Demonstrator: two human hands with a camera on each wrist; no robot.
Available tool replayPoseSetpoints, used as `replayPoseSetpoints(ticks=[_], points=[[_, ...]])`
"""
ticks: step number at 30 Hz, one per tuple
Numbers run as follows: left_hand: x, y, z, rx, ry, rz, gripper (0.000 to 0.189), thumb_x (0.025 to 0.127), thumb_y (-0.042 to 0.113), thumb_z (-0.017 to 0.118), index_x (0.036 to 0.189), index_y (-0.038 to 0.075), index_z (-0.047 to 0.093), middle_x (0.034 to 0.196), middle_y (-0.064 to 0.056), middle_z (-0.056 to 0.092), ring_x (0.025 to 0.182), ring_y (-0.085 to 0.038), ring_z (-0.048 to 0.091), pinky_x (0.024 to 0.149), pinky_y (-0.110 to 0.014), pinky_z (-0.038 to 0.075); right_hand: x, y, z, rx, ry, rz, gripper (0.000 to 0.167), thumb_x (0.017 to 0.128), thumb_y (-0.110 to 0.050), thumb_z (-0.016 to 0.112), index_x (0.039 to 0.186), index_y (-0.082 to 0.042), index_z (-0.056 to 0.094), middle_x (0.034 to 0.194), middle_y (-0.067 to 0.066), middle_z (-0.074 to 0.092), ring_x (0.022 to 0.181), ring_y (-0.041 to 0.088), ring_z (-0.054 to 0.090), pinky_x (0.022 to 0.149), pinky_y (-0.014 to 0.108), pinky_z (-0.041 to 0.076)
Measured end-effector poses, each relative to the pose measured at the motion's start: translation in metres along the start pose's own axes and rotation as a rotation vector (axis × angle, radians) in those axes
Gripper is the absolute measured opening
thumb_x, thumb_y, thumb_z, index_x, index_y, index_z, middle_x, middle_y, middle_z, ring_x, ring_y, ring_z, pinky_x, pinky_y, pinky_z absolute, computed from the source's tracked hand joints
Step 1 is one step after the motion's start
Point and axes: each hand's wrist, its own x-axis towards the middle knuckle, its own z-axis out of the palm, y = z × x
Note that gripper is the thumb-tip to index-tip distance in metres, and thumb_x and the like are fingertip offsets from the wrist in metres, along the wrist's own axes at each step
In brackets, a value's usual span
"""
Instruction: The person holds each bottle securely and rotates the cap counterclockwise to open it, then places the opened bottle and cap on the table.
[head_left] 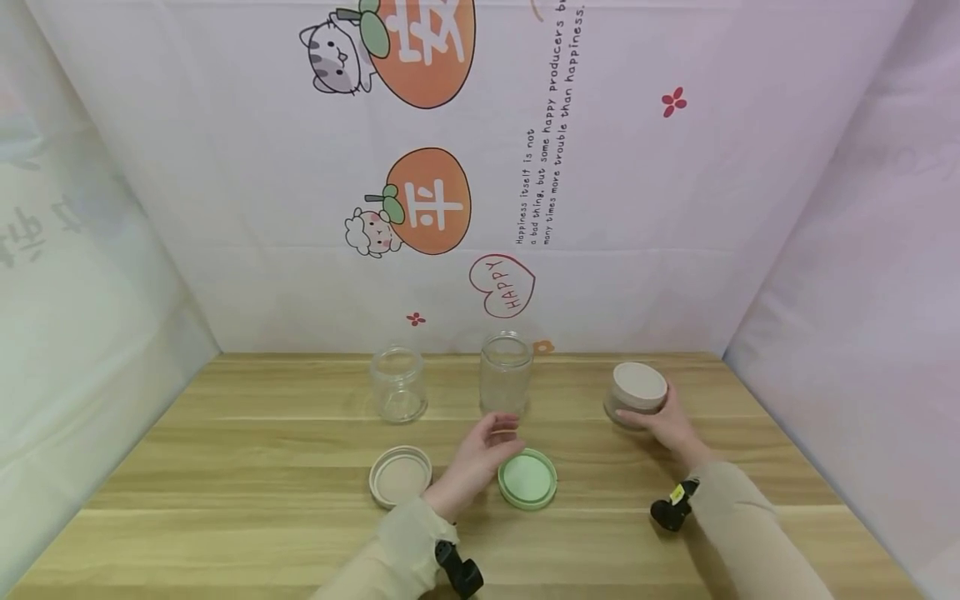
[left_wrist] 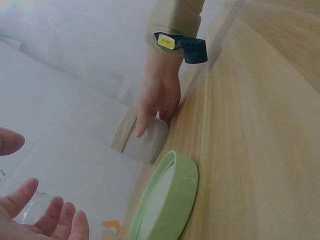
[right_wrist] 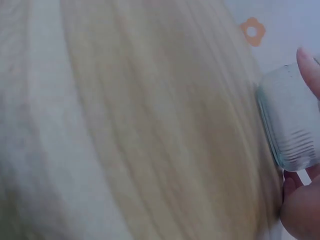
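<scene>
On the right of the table, my right hand (head_left: 671, 423) grips a short glass jar (head_left: 621, 407) topped by a beige lid (head_left: 640, 382). Thumb and fingers lie around its glass side, as the right wrist view also shows. My left hand (head_left: 480, 457) holds nothing, its fingers loosely bent, between a beige lid (head_left: 401, 477) and a green lid (head_left: 527, 479). Behind its fingertips stands a tall uncovered glass jar (head_left: 506, 375). The left wrist view shows the green lid (left_wrist: 172, 200) lying flat on the wood beside the left fingers.
A shorter uncovered glass jar (head_left: 399, 385) stands at the back left of the wooden table (head_left: 247, 467). White printed cloth (head_left: 615, 208) hangs right behind the table and along both sides.
</scene>
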Motion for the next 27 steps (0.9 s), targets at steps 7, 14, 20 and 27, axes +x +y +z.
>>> replayPoseSetpoints(ticks=[7,14,20,27], points=[[0.002,0.0,0.006,0.016,-0.065,0.026,0.048,0.091,0.015,0.06,0.132,-0.003,0.043,0.135,-0.02,0.047,0.127,-0.038,0.042,0.105,-0.047,0.04,0.002,0.002,0.009,0.003,0.059,0.021,0.105,0.075,-0.014,0.079,0.149,0.001,0.005,0.147,0.029,0.025,0.135,0.043,0.026,0.115,0.054,0.018],[0.002,-0.001,0.01,0.003,-0.092,0.033,0.048,0.092,0.015,0.059,0.134,0.0,0.041,0.136,-0.019,0.044,0.129,-0.04,0.039,0.105,-0.047,0.04,-0.004,-0.002,0.011,-0.021,0.062,-0.023,0.094,0.076,-0.013,0.078,0.145,0.004,0.017,0.141,0.029,0.034,0.129,0.042,0.035,0.111,0.055,0.025],[0.001,0.0,0.01,-0.01,-0.069,0.022,0.056,0.092,0.015,0.059,0.14,0.002,0.034,0.146,-0.017,0.035,0.134,-0.04,0.032,0.107,-0.053,0.035,-0.012,-0.013,0.015,-0.104,0.001,-0.031,0.094,0.078,-0.023,0.077,0.146,0.003,0.018,0.14,0.029,0.035,0.128,0.044,0.036,0.108,0.059,0.027],[0.005,0.001,0.009,-0.009,-0.062,0.037,0.057,0.091,0.014,0.06,0.141,0.004,0.034,0.149,-0.017,0.032,0.136,-0.041,0.028,0.109,-0.054,0.032,-0.023,-0.029,0.026,-0.106,-0.028,-0.044,0.089,0.079,-0.02,0.075,0.145,0.004,0.021,0.137,0.03,0.038,0.125,0.045,0.038,0.105,0.06,0.031]])
